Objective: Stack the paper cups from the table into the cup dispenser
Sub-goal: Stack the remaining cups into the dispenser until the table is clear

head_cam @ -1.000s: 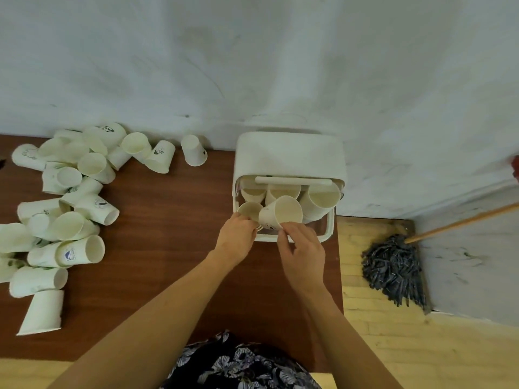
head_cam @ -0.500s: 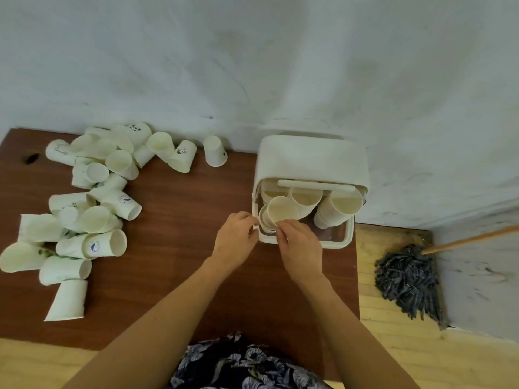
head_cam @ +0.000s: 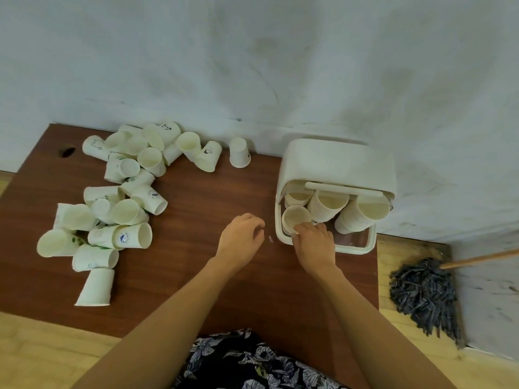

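The brown wooden table (head_cam: pixel 196 276) carries all task items. The cup dispenser (head_cam: pixel 337 164), a cream plastic box with rounded corners, stands at the 3 o'clock side of the table, against the wall. A cream bar (head_cam: pixel 342 189) crosses its open front, and a clear panel (head_cam: pixel 354 238) lies at its near edge. Stacks of paper cups (head_cam: pixel 328 204) lean inside it with their mouths toward me.

The loose paper cups (head_cam: pixel 126 197) lie in a heap at the 9 to 11 o'clock part of the table, well apart from the dispenser. Most lie on their sides; they are off-white. One single cup (head_cam: pixel 239 153) stands mouth-down at 12 o'clock, just left of the dispenser.

My right hand (head_cam: pixel 313 244) rests at the dispenser's front left corner. Its curled fingers grip the near rim of the front cup (head_cam: pixel 295 217), which sits in the left stack. My left hand (head_cam: pixel 241 240) hovers above the table just left of the dispenser, fingers loosely curled, holding nothing.

Markings: several loose cups bear small printed figures. One cup (head_cam: pixel 123 237) shows a blue round emblem; another (head_cam: pixel 97 146) shows an outlined animal drawing. No text is legible.
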The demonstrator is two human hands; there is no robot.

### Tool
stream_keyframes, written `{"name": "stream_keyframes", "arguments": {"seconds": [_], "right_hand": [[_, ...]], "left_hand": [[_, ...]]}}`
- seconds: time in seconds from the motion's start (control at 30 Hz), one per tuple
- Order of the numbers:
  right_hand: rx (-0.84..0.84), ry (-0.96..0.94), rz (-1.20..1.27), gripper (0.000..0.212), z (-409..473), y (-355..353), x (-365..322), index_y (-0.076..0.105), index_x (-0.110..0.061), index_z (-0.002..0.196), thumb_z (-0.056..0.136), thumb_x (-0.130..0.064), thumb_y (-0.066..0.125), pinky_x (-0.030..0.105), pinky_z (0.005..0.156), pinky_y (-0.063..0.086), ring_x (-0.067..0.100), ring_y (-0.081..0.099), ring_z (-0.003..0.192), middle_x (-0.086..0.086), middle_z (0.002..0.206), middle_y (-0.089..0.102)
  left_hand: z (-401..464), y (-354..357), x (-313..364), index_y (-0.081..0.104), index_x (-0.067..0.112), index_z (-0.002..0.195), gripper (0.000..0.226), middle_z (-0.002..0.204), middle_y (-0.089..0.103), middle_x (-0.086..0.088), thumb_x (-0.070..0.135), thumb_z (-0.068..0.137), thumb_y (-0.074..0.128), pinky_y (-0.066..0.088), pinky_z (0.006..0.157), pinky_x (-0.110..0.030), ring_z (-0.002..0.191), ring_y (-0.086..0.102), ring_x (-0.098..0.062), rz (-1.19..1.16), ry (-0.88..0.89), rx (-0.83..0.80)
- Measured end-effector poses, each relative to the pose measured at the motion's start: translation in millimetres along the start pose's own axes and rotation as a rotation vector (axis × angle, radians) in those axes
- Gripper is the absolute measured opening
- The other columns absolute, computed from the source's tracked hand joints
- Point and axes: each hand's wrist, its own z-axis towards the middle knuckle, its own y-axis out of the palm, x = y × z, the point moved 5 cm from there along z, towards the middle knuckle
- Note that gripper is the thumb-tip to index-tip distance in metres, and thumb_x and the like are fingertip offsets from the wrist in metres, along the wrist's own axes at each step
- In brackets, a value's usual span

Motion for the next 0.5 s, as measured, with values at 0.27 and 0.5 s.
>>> {"name": "stream_keyframes", "arguments": {"seconds": [0.27,0.5], "right_hand": [[0.085,-0.132,0.326,0.019,-23.7,-6.2,-76.1,0.068,-0.019,0.110,0.096,-0.021,0.054,0.037,0.087,0.048,0.019,0.057,0.099,-0.003,0.107,0.068],[-0.107,-0.199,0.379,0.025,-40.4,35.2,-182.9,0.067,-0.024,0.116,0.098,-0.025,0.050,0.026,0.089,0.044,0.013,0.055,0.105,-0.008,0.115,0.066]], "left_hand": [[-33.5,-37.2,-50.2,0.066,0.025,0.112,0.021,0.107,0.063,0.009,0.027,0.094,0.054,0.050,0.079,-0.026,0.094,0.058,-0.009,0.060,-0.128,0.027],[-70.2,-84.2,-147.9,0.066,0.021,0.104,0.018,0.099,0.062,0.006,0.024,0.092,0.052,0.050,0.075,-0.033,0.090,0.058,-0.015,0.105,-0.265,0.050]]}}
